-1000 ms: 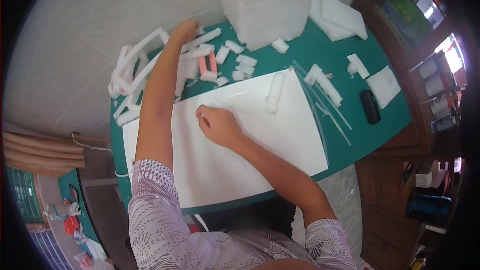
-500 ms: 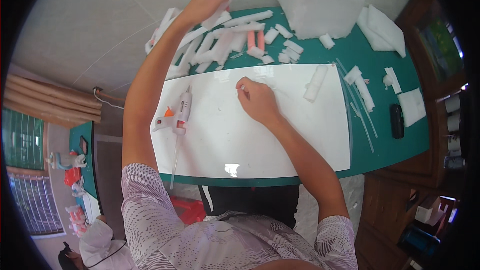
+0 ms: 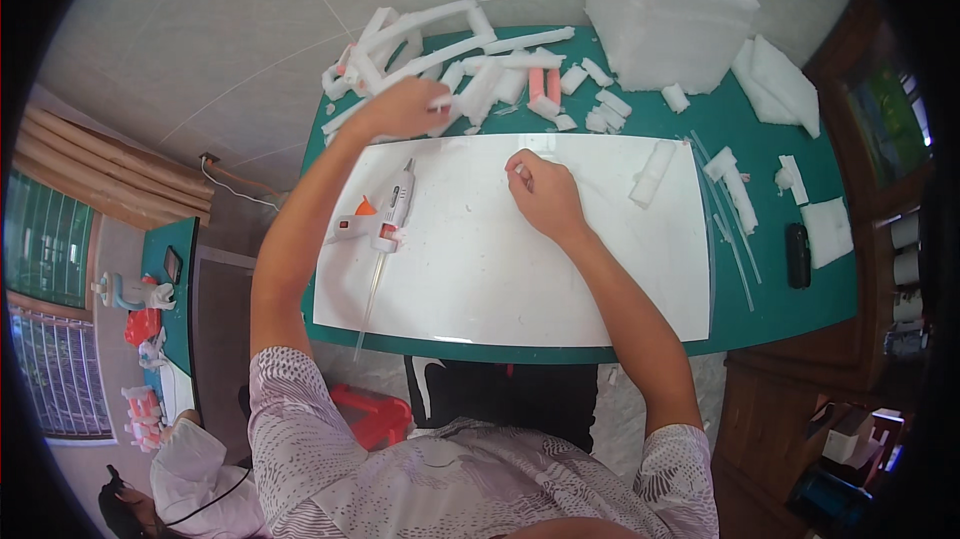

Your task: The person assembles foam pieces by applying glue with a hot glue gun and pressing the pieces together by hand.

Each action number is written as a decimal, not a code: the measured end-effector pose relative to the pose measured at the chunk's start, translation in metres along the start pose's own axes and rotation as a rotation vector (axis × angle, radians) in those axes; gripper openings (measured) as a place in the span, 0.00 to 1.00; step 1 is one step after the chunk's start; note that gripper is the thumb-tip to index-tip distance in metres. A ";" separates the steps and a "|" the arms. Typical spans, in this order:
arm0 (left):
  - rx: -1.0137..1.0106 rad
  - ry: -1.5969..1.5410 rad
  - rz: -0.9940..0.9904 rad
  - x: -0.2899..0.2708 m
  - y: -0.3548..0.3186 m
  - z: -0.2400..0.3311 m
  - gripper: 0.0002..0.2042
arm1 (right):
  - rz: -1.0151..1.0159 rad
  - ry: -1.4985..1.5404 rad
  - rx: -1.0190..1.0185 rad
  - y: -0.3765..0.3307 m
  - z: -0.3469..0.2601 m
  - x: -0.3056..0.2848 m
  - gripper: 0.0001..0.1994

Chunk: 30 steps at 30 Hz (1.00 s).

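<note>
My left hand (image 3: 405, 107) reaches over the far left of the table, at the near edge of a pile of white foam pieces (image 3: 483, 89). Its fingers are closed, and a bit of white foam (image 3: 440, 102) shows between them. My right hand (image 3: 545, 194) rests in a loose fist above the white board (image 3: 500, 279). Something small and pale shows at its fingertips; I cannot make out what it is. A white glue gun (image 3: 397, 204) with an orange trigger lies on the board's left part, a clear glue stick (image 3: 370, 304) trailing from its back.
A foam box (image 3: 670, 29) stands at the far right of the green table (image 3: 800, 189), foam sheets (image 3: 780, 87) beside it. A foam-strip frame (image 3: 430, 14) sits far left. Clear glue sticks (image 3: 735, 229) and a black case (image 3: 797, 256) lie right. A person (image 3: 205, 479) is at lower left.
My left hand has come down and nearer from above the far foam pile, uncovering the foam-strip frame. My right hand stays curled over the board. The whole view has shifted slightly.
</note>
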<state>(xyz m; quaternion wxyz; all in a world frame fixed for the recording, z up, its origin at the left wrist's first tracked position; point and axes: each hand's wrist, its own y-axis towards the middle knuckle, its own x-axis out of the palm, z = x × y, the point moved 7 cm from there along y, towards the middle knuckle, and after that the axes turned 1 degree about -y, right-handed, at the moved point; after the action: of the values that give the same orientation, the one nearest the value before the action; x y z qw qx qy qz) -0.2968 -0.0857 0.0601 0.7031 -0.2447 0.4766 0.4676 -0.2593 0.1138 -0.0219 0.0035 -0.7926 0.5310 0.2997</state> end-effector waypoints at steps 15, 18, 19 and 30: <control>-0.422 0.554 0.065 0.049 -0.008 -0.027 0.15 | 0.044 0.013 -0.021 -0.001 0.007 0.003 0.03; -0.406 0.567 0.082 0.047 -0.007 -0.018 0.17 | 0.054 -0.003 -0.034 -0.002 0.006 0.003 0.03; -0.407 0.573 0.083 0.043 -0.008 -0.016 0.17 | 0.046 -0.008 -0.021 -0.002 0.005 0.002 0.03; -0.330 0.563 0.068 0.012 -0.033 0.056 0.16 | -0.023 -0.030 0.023 -0.002 -0.001 -0.003 0.04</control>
<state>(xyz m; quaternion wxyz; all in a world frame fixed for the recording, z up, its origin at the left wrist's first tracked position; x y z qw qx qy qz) -0.2417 -0.0506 0.0696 0.4787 -0.4587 0.5780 0.4758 -0.2574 0.1166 -0.0202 0.0241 -0.7938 0.5253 0.3056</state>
